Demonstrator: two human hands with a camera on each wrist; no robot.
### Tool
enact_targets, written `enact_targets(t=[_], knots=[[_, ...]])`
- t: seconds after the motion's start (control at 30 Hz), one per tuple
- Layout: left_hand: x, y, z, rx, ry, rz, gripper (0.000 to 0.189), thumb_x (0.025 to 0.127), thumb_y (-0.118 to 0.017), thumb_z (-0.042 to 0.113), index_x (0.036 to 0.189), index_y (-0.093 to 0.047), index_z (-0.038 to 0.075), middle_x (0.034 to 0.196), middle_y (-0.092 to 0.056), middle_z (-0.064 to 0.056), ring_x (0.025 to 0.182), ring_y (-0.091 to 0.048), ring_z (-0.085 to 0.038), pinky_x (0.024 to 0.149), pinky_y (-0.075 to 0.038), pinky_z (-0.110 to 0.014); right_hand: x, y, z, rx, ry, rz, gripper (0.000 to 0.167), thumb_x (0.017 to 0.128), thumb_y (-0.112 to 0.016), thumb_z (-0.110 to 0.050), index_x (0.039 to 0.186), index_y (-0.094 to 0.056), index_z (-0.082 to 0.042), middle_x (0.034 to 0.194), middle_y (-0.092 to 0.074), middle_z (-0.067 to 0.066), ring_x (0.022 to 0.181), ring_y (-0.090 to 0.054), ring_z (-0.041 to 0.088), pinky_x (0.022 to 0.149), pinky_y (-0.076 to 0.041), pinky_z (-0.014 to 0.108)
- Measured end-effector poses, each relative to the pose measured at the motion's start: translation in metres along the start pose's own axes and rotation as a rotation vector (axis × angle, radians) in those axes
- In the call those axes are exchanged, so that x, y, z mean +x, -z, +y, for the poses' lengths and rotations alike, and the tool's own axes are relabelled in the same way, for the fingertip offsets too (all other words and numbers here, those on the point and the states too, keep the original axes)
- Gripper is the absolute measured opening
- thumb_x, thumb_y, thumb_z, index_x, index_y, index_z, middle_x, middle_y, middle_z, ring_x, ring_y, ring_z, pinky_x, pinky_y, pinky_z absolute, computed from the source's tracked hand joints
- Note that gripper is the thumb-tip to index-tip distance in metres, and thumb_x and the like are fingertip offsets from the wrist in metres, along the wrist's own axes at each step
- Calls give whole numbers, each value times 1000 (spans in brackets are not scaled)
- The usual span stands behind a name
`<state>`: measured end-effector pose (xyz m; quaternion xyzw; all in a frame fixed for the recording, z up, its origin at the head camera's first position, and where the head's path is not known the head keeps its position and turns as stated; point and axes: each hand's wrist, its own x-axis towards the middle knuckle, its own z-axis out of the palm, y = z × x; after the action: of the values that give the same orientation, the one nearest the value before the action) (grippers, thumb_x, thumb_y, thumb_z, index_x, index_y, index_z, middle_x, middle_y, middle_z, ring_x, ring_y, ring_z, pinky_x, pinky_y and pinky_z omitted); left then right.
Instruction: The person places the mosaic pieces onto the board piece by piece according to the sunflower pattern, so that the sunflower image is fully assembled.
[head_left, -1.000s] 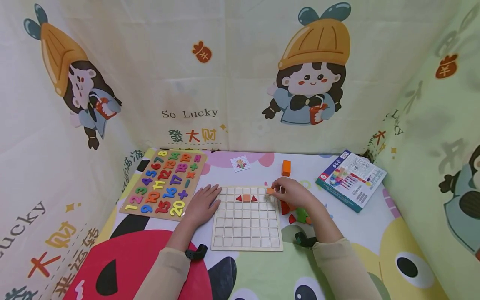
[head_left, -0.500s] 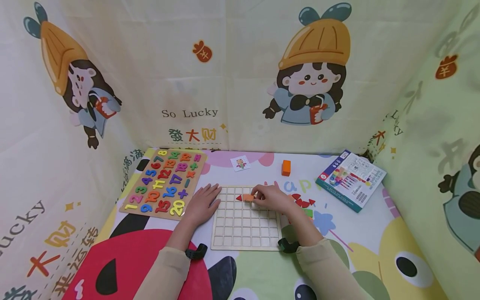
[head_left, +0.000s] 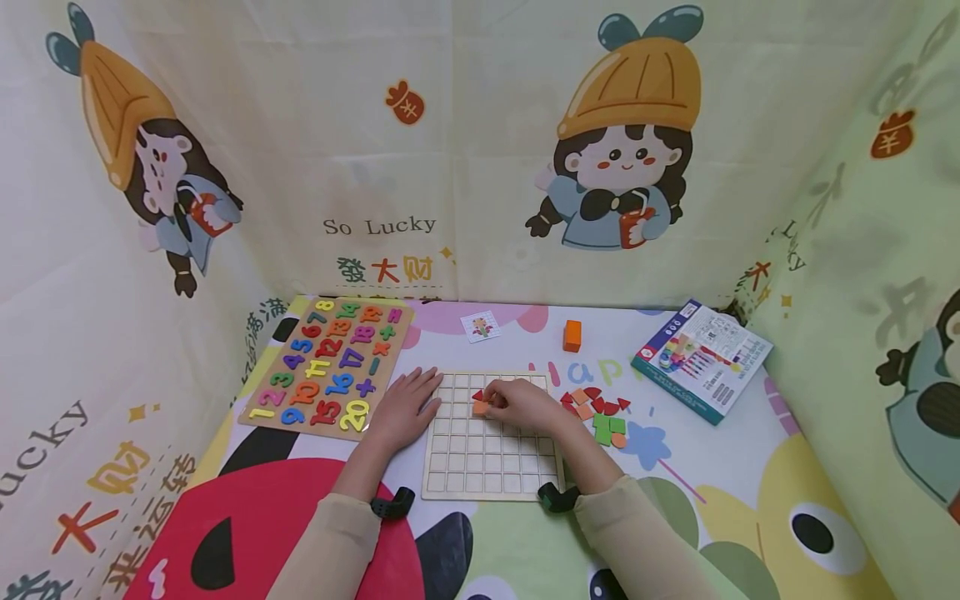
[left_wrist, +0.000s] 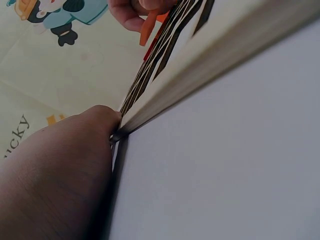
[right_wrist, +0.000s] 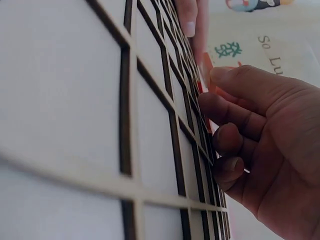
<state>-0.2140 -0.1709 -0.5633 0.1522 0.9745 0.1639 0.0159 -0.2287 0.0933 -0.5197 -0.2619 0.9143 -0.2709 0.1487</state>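
A wooden grid board (head_left: 495, 467) lies in front of me, with small red triangles, one a red triangle (head_left: 477, 395), in its second row from the top. My right hand (head_left: 520, 405) pinches an orange square tile (head_left: 479, 408) between thumb and fingertips, just over the board below that triangle. The right wrist view shows the curled fingers (right_wrist: 230, 125) close against the grid; the hand hides nearby cells. My left hand (head_left: 406, 409) lies flat at the board's left edge, fingers spread and touching it. The left wrist view shows the pinched tile (left_wrist: 148, 28) tilted on edge.
Several loose red, orange and green tiles (head_left: 602, 425) lie right of the board. An orange block (head_left: 572, 336) and a small picture card (head_left: 480, 327) are behind it. A number puzzle board (head_left: 322, 367) sits at the left, a box (head_left: 702, 360) at the right.
My right hand has carried the orange square tile leftward from the board's upper right corner, then slightly further left and down. The left hand has stayed in place.
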Motion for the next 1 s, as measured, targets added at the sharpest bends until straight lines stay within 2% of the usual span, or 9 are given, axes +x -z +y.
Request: enact_targets(t=[0.73,1.0], knots=[[0,-1,-1,-2,-9,17,57,101,-45,50,153,-37,28,161,-34,5,154,-20,-23,127,-15,-47,3,-5,-10,-96,-20,7,23,92,-69,-35,113,-66,-25,94,-69,-12,80,-57,8,74,-50,24],[0,-1,-1,-2,-1,12,58,101,-44,51,154,-37,28,161,-33,5,154,-19,-22,127,-15,-47,2,-6,-10,-107,-6,33,25,92,-69,-34,114,-67,-24,91,-68,-11,78,-56,9,73,-50,24]])
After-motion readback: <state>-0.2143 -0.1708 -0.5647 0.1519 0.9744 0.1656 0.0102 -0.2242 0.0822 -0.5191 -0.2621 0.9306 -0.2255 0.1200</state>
